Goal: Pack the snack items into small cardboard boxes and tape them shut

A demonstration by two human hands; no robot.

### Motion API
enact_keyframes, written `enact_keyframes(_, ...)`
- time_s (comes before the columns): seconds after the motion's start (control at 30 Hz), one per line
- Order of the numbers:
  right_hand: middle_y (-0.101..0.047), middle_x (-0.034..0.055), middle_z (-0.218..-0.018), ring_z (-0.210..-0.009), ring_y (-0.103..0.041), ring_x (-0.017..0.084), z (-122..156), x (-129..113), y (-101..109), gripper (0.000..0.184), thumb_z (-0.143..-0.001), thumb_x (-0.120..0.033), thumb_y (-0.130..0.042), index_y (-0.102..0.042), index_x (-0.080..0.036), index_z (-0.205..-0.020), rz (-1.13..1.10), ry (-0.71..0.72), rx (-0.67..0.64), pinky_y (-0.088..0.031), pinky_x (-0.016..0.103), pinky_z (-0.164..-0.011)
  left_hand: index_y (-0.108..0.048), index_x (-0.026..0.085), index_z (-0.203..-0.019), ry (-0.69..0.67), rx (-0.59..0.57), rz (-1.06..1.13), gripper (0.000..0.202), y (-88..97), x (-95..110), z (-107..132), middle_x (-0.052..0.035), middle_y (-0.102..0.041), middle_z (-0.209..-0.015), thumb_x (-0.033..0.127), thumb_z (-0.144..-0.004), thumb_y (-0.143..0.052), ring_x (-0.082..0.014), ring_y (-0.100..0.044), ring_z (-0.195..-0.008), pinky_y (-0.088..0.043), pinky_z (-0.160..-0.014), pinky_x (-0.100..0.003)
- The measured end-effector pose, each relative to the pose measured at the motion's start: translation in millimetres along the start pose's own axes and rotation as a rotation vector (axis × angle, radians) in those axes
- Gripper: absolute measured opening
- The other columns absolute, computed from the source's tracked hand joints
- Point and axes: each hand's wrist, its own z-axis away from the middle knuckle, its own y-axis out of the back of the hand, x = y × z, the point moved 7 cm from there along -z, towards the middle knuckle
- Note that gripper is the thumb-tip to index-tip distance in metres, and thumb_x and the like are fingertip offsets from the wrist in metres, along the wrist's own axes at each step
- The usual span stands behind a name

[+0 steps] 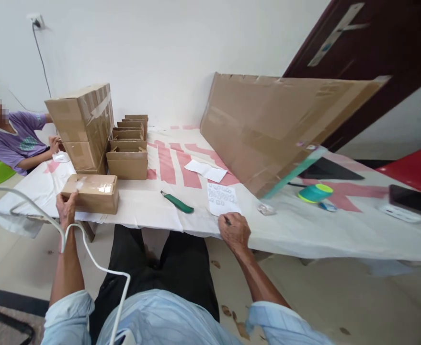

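My left hand [66, 207] grips the near left corner of a small taped cardboard box [92, 192] lying on the white table cover [153, 211]. My right hand [234, 231] rests at the table's front edge, fingers curled round a dark pen whose tip shows at the bottom edge of a written paper slip [223, 198]. A green utility knife [177, 203] lies between the two hands. A second white paper [206, 170] lies further back.
Stacked cardboard boxes [83, 127] and a row of open small cartons [128, 151] stand at back left. A large flat cardboard sheet [267, 129] leans at the right. A teal tape roll [314, 192] and phone [410, 199] lie right. Another person in purple [16, 141] sits far left. A white cable [88, 254] crosses my left arm.
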Motion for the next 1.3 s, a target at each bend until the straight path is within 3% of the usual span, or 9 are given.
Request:
enact_keyframes(0.13,-0.066,0.0102,-0.075,-0.078,-0.057,0.027,-0.9,0.0,3.8,0.019,-0.085,-0.028,-0.054,-0.055,-0.027,-0.066,-0.037,-0.014,-0.015,-0.048,0.04,-0.078,-0.064,0.019,-0.11,-0.022,-0.122,0.083,0.058,-30.5,1.7,45.5,-0.0069,-0.071,-0.105,0.059,-0.071,-0.08,-0.0246,-0.066,-0.1,-0.057,-0.093,-0.039)
enact_keyframes(0.23,-0.069,0.0117,-0.078,-0.081,-0.061,0.029,-8.4,-14.7,8.5,0.017,-0.085,-0.028,-0.055,-0.058,-0.026,-0.068,-0.089,-0.006,-0.005,-0.051,0.043,-0.082,-0.064,0.02,-0.114,-0.057,-0.263,0.124,0.058,-56.2,4.1,70.1,-0.0097,-0.074,-0.115,0.057,-0.072,-0.082,-0.027,-0.068,-0.108,-0.057,-0.097,-0.041)
enact_keyframes(0.37,-0.073,0.0137,-0.089,-0.092,-0.067,0.03,-28.0,-64.7,13.3,0.02,-0.091,-0.033,-0.055,-0.069,-0.023,-0.081,-0.247,0.031,0.008,-0.056,0.048,-0.091,-0.065,0.019,-0.119,-0.074,-0.557,0.148,0.068,-87.2,-0.8,79.0,-0.0162,-0.071,-0.131,0.053,-0.065,-0.089,-0.0354,-0.066,-0.129,-0.057,-0.101,-0.047)
enact_keyframes(0.5,-0.076,0.0141,-0.106,-0.096,-0.07,0.029,-47.3,-129.0,1.1,0.028,-0.095,-0.044,-0.06,-0.075,-0.021,-0.101,-0.531,-0.002,-0.18,-0.06,0.047,-0.088,-0.052,0.022,-0.152,-0.045,-0.822,0.232,0.112,-109.7,-1.5,72.3,-0.0234,-0.053,-0.162,0.041,-0.051,-0.097,-0.0415,-0.051,-0.15,-0.057,-0.106,-0.05)
enact_keyframes(0.63,-0.075,0.0167,-0.129,-0.107,-0.072,0.03,-51.7,-179.4,-20.0,0.054,-0.093,-0.062,-0.067,-0.074,-0.02,-0.126,-0.796,-0.106,-0.388,-0.062,0.048,-0.092,-0.048,0.023,-0.161,-0.124,-1.07,0.298,0.118,-126.5,13.8,78.8,-0.0207,-0.057,-0.16,0.043,-0.055,-0.096,-0.0391,-0.058,-0.145,-0.058,-0.109,-0.045)
enact_keyframes(0.77,-0.071,0.0183,-0.142,-0.12,-0.071,0.034,-48.1,-202.2,-41.1,0.074,-0.088,-0.074,-0.07,-0.069,-0.019,-0.138,-0.945,-0.198,-0.516,-0.062,0.049,-0.096,-0.045,0.023,-0.164,-0.168,-1.01,0.319,0.12,-128.1,14.8,89.5,-0.02,-0.057,-0.16,0.042,-0.057,-0.096,-0.0405,-0.054,-0.148,-0.06,-0.106,-0.045)
enact_keyframes(0.97,-0.077,0.0163,-0.131,-0.119,-0.071,0.036,-51.8,-187.9,-44.2,0.074,-0.086,-0.078,-0.068,-0.073,-0.019,-0.131,-0.936,-0.297,-0.457,-0.063,0.049,-0.093,-0.037,0.022,-0.168,-0.272,-0.771,0.216,0.129,-121.1,12.5,119.7,-0.0225,-0.043,-0.163,0.04,-0.057,-0.1,-0.0428,-0.046,-0.15,-0.059,-0.106,-0.049)
enact_keyframes(1.2,-0.078,0.0135,-0.127,-0.111,-0.073,0.035,-48.6,-166.8,-46.2,0.073,-0.082,-0.079,-0.07,-0.074,-0.02,-0.126,-0.936,-0.384,-0.481,-0.066,0.048,-0.081,-0.041,0.02,-0.164,-0.44,-0.694,0.142,0.122,-113.4,47.5,140.1,-0.0198,-0.049,-0.157,0.041,-0.059,-0.101,-0.0435,-0.048,-0.148,-0.047,-0.12,-0.056)
enact_keyframes(1.3,-0.079,0.0124,-0.119,-0.107,-0.073,0.033,-54.9,-164.3,-43.6,0.069,-0.081,-0.077,-0.071,-0.076,-0.02,-0.119,-0.901,-0.369,-0.493,-0.065,0.049,-0.083,-0.046,0.018,-0.158,-0.481,-0.647,0.118,0.116,-107.5,61.4,142.0,-0.019,-0.053,-0.154,0.04,-0.058,-0.101,-0.0425,-0.051,-0.146,-0.043,-0.122,-0.056)
